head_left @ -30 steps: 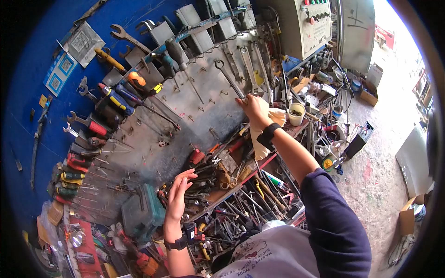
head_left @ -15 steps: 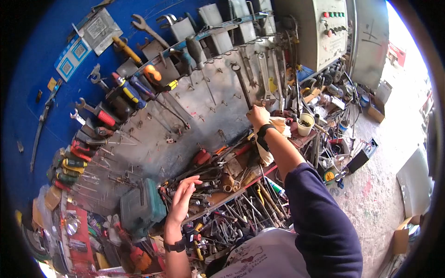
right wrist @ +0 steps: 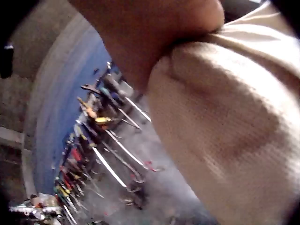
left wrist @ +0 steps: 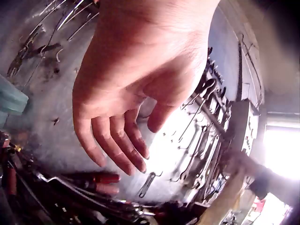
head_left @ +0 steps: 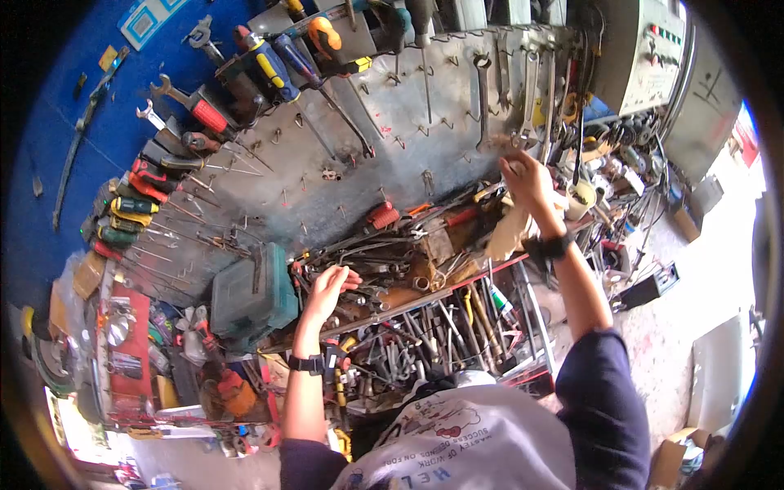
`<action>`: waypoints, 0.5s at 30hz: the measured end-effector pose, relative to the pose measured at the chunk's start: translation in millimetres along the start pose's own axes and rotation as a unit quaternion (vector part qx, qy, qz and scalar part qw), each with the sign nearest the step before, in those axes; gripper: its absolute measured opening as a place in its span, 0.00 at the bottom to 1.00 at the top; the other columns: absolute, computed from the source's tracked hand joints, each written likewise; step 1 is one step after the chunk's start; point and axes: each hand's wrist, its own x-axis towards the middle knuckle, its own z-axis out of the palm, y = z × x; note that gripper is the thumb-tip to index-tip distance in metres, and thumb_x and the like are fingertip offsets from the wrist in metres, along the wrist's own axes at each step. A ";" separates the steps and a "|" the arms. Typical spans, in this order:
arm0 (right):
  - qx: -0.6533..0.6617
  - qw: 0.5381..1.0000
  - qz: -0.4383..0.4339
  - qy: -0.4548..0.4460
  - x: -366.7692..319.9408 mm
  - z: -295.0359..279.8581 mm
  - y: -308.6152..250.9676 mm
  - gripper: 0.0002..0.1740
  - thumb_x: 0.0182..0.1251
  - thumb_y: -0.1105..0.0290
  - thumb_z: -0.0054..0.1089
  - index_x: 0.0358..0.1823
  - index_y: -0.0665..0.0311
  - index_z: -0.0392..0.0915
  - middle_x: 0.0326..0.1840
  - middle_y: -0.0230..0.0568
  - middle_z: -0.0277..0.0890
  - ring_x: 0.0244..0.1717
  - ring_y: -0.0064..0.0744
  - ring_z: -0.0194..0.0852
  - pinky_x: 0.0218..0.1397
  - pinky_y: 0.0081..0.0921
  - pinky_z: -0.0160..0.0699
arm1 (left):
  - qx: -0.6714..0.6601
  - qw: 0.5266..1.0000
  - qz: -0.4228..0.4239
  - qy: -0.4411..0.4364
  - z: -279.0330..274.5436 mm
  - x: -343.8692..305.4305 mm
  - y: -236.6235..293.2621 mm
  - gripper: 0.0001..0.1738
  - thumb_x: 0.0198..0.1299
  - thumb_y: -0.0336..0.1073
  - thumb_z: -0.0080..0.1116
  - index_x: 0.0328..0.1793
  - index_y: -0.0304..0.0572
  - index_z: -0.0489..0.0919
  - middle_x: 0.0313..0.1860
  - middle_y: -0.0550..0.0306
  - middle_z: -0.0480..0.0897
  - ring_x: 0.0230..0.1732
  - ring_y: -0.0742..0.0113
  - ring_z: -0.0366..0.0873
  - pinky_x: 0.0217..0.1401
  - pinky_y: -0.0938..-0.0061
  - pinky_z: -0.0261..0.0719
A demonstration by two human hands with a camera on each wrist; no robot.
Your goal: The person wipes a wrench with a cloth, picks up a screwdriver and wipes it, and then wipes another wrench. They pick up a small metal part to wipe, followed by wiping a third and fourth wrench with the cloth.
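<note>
Right hand [head_left: 531,184] clutches the cloth [head_left: 510,234], its length slanting down to near left, just beside the upright wrench [head_left: 483,106] on the far board [head_left: 351,189]; left hand [head_left: 329,292] hovers empty, fingers loosely bent. Only the right-wrist view shows the weave.

Right arm [head_left: 584,286] was extended forward; right hand [head_left: 529,184] reached farther than the left, curled in a grip. Left forearm [head_left: 304,412] was also raised; left hand [head_left: 329,292] hung relaxed, fingers [left wrist: 109,142] slightly bent, thumb [left wrist: 161,116] apart.
</note>
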 end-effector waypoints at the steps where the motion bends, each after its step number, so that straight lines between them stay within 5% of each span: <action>1: 0.043 0.999 -0.011 -0.013 -13.4 -18.0 -16.7 0.14 0.59 0.60 0.61 0.39 0.61 0.78 0.36 0.48 0.79 0.33 0.40 0.80 0.41 0.29 0.76 | 0.016 1.000 0.003 0.011 -4.7 8.3 -19.7 0.16 0.68 0.42 0.46 0.41 0.34 0.76 0.37 0.55 0.81 0.39 0.70 0.79 0.46 0.77 0.77; 4: 0.189 0.976 -0.057 0.088 -55.2 -65.4 -50.8 0.08 0.62 0.68 0.61 0.34 0.66 0.78 0.29 0.37 0.79 0.30 0.22 0.75 0.36 0.22 0.73 | 0.000 0.999 -0.035 0.008 -25.7 31.5 -75.6 0.14 0.68 0.38 0.46 0.40 0.32 0.77 0.35 0.55 0.81 0.37 0.69 0.80 0.40 0.76 0.79; 5: 0.089 0.982 -0.088 0.140 -71.8 -88.0 -66.4 0.08 0.62 0.69 0.61 0.34 0.67 0.78 0.29 0.34 0.79 0.30 0.20 0.73 0.35 0.21 0.71 | 0.022 0.997 -0.071 0.030 -27.8 33.0 -77.0 0.14 0.67 0.36 0.47 0.39 0.31 0.77 0.33 0.54 0.81 0.35 0.69 0.80 0.38 0.76 0.80; 10: 0.043 0.973 -0.103 0.200 -130.9 -136.3 -36.5 0.07 0.66 0.71 0.56 0.31 0.66 0.73 0.25 0.29 0.73 0.29 0.16 0.66 0.34 0.15 0.66 | 0.056 0.987 -0.111 0.103 -53.5 57.1 -109.3 0.12 0.61 0.36 0.52 0.34 0.33 0.79 0.28 0.56 0.82 0.29 0.70 0.80 0.31 0.75 0.78; 11: 0.037 0.982 -0.072 0.172 -143.3 -145.3 -32.2 0.06 0.64 0.73 0.56 0.31 0.67 0.74 0.26 0.32 0.74 0.29 0.20 0.67 0.35 0.18 0.67 | 0.064 0.979 -0.106 0.160 -62.7 69.6 -132.3 0.10 0.58 0.35 0.53 0.32 0.34 0.79 0.27 0.53 0.83 0.29 0.63 0.80 0.31 0.70 0.77; 13: 0.019 0.987 -0.053 0.153 -162.8 -150.9 -46.4 0.09 0.66 0.72 0.55 0.28 0.67 0.72 0.22 0.31 0.73 0.26 0.17 0.67 0.32 0.16 0.66 | 0.252 0.925 -0.051 0.281 -62.4 73.7 -133.8 0.07 0.54 0.32 0.55 0.33 0.34 0.78 0.30 0.48 0.82 0.33 0.53 0.80 0.36 0.64 0.77; 15: -0.004 0.988 -0.038 0.149 -180.6 -154.5 -56.1 0.10 0.67 0.72 0.53 0.26 0.67 0.71 0.21 0.30 0.72 0.25 0.17 0.67 0.32 0.16 0.65 | 0.356 0.875 0.101 0.312 -72.8 95.5 -164.3 0.11 0.53 0.33 0.60 0.39 0.35 0.75 0.35 0.48 0.81 0.39 0.53 0.80 0.44 0.66 0.77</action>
